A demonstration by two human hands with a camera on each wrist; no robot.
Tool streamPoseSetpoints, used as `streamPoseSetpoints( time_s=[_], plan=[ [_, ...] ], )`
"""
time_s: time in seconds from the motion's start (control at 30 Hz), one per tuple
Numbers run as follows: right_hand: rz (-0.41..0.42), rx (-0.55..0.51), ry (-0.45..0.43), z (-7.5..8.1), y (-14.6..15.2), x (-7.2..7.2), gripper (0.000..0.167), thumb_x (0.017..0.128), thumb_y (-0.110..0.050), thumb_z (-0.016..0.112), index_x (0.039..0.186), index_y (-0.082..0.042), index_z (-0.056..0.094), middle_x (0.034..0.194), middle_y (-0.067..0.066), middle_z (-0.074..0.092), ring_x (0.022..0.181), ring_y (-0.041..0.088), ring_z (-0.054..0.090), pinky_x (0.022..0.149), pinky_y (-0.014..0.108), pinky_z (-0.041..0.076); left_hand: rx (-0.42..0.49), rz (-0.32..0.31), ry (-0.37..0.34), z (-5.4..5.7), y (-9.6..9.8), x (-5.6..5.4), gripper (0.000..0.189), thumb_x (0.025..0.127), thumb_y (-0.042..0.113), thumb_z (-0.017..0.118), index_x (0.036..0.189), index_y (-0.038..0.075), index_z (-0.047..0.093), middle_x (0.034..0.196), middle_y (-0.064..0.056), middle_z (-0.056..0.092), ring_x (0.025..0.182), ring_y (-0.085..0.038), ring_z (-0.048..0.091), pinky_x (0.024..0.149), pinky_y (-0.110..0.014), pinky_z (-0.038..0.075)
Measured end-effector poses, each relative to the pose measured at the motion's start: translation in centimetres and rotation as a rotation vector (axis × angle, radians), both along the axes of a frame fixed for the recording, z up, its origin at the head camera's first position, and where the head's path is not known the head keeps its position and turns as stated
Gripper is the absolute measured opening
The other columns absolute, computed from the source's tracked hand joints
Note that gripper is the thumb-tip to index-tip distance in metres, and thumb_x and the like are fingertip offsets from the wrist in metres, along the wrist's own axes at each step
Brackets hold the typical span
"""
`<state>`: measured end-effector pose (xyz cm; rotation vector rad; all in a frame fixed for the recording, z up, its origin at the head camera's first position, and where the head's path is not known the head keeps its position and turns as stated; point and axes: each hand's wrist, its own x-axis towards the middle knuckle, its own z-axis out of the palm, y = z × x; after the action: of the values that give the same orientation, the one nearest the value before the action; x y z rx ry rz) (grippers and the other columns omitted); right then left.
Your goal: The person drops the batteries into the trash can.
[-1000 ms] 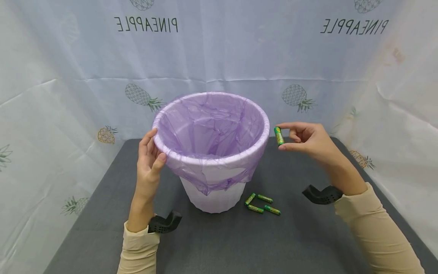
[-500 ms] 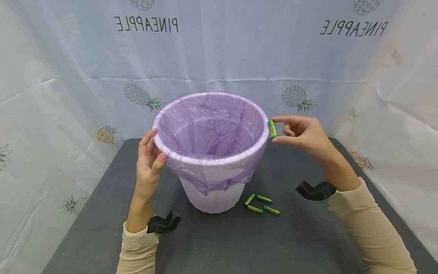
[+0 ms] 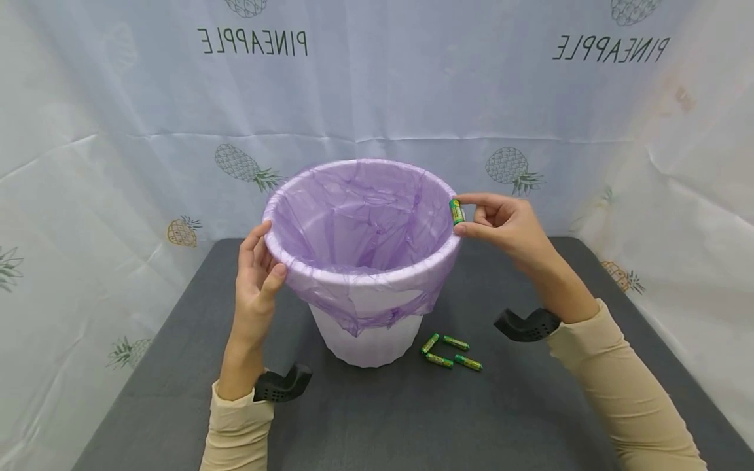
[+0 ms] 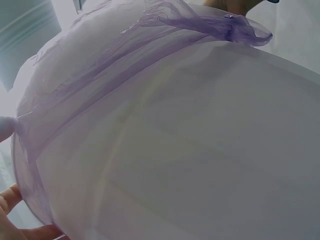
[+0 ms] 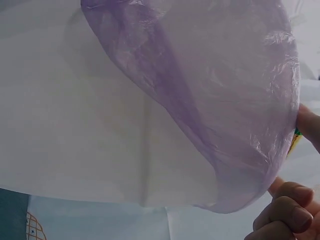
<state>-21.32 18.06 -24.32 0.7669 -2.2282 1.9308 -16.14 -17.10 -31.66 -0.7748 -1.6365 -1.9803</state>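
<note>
The person's right hand [image 3: 508, 226] pinched a green battery [image 3: 457, 212] between thumb and index finger, the other fingers folded behind the pinch. The battery sat in that grip at the near right part of the bin's rim, though whether it touched the rim could not be told. Well to the left of this grip, the left hand [image 3: 256, 278] lay spread against the outside of the bin [image 3: 371, 343], thumb and fingers apart along the rim. Only the head view showed the whole battery, the inside of the purple liner [image 3: 359, 229] and the four loose batteries [image 3: 439, 360] on the dark table [image 3: 377, 425], below the grip and nearer the person. The right wrist view showed just a sliver of the held battery past the liner's edge, while the left wrist view showed the bin's outer wall and a bunched fold of liner. The held battery's long axis stood close to upright, its top leaning slightly left toward the bin's opening. Of the loose ones, lying flat, the leftmost slanted away to the right; the other three slanted the opposite way.
</note>
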Motion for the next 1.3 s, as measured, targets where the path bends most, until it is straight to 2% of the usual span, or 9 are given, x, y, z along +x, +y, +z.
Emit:
streamPoseSetpoints(
  time_s=[0.1, 0.3, 0.5, 0.63, 0.8, 0.97, 1.3],
  plan=[
    [0.006, -0.004, -0.012, -0.2, 0.0, 0.0, 0.034, 0.082, 0.003, 0.070, 0.109, -0.018, 0.070, 0.061, -0.011, 0.043, 0.053, 0.008, 0.029, 0.053, 0.031, 0.022, -0.004, -0.007, 0.013, 0.1, 0.0, 0.0, 0.054, 0.092, 0.001, 0.042, 0.144, 0.012, 0.030, 0.142, -0.001, 0.043, 0.118, -0.006, 0.049, 0.099, -0.016, 0.040],
    [0.004, -0.005, -0.028, -0.4, 0.0, -0.1, 0.033, 0.084, 0.001, 0.068, 0.116, -0.007, 0.067, 0.062, -0.010, 0.044, 0.053, 0.009, 0.028, 0.054, 0.030, 0.023, 0.002, -0.010, 0.021, 0.0, 0.0, -0.1, 0.054, 0.092, 0.001, 0.042, 0.144, 0.012, 0.030, 0.141, -0.002, 0.043, 0.118, -0.007, 0.049, 0.099, -0.016, 0.040],
    [-0.004, -0.043, -0.001, -0.9, 0.5, 0.2, 0.032, 0.084, 0.003, 0.066, 0.114, -0.007, 0.068, 0.063, -0.009, 0.045, 0.054, 0.008, 0.032, 0.055, 0.029, 0.025, 0.006, -0.007, 0.019, 0.1, 0.1, -0.1, 0.054, 0.092, 0.001, 0.042, 0.144, 0.012, 0.031, 0.140, -0.001, 0.044, 0.116, -0.006, 0.049, 0.098, -0.016, 0.040],
    [-0.003, -0.078, 0.026, -1.3, 0.9, 0.6, 0.032, 0.084, 0.007, 0.065, 0.115, -0.003, 0.067, 0.064, -0.008, 0.046, 0.054, 0.009, 0.032, 0.055, 0.029, 0.026, 0.004, -0.008, 0.018, 0.1, 0.1, -0.1, 0.054, 0.092, 0.001, 0.042, 0.144, 0.012, 0.031, 0.139, -0.001, 0.044, 0.116, -0.006, 0.049, 0.098, -0.016, 0.040],
    [-0.011, -0.065, 0.033, -2.1, 1.6, 0.8, 0.032, 0.085, 0.008, 0.063, 0.111, -0.009, 0.069, 0.064, -0.009, 0.048, 0.053, 0.009, 0.033, 0.056, 0.029, 0.028, 0.007, 0.001, 0.013, 0.0, 0.1, -0.1, 0.052, 0.093, 0.004, 0.045, 0.143, 0.014, 0.032, 0.136, 0.000, 0.046, 0.112, -0.005, 0.049, 0.095, -0.016, 0.040],
    [-0.020, 0.000, 0.044, -2.9, 2.0, 1.1, 0.032, 0.085, 0.007, 0.063, 0.107, -0.016, 0.071, 0.064, -0.010, 0.049, 0.053, 0.008, 0.034, 0.055, 0.027, 0.030, 0.012, -0.001, 0.019, 0.1, 0.1, -0.1, 0.053, 0.092, 0.003, 0.043, 0.143, 0.013, 0.032, 0.136, 0.000, 0.046, 0.112, -0.005, 0.049, 0.095, -0.016, 0.040],
    [0.039, 0.061, 0.059, -5.7, 3.0, 1.2, 0.037, 0.085, 0.007, 0.063, 0.106, -0.023, 0.070, 0.063, -0.012, 0.047, 0.053, 0.012, 0.031, 0.051, 0.030, 0.027, 0.020, 0.006, -0.004, 0.0, 0.1, -0.2, 0.052, 0.092, 0.004, 0.045, 0.142, 0.013, 0.032, 0.137, -0.001, 0.046, 0.113, -0.006, 0.049, 0.096, -0.016, 0.041]
  ],
)
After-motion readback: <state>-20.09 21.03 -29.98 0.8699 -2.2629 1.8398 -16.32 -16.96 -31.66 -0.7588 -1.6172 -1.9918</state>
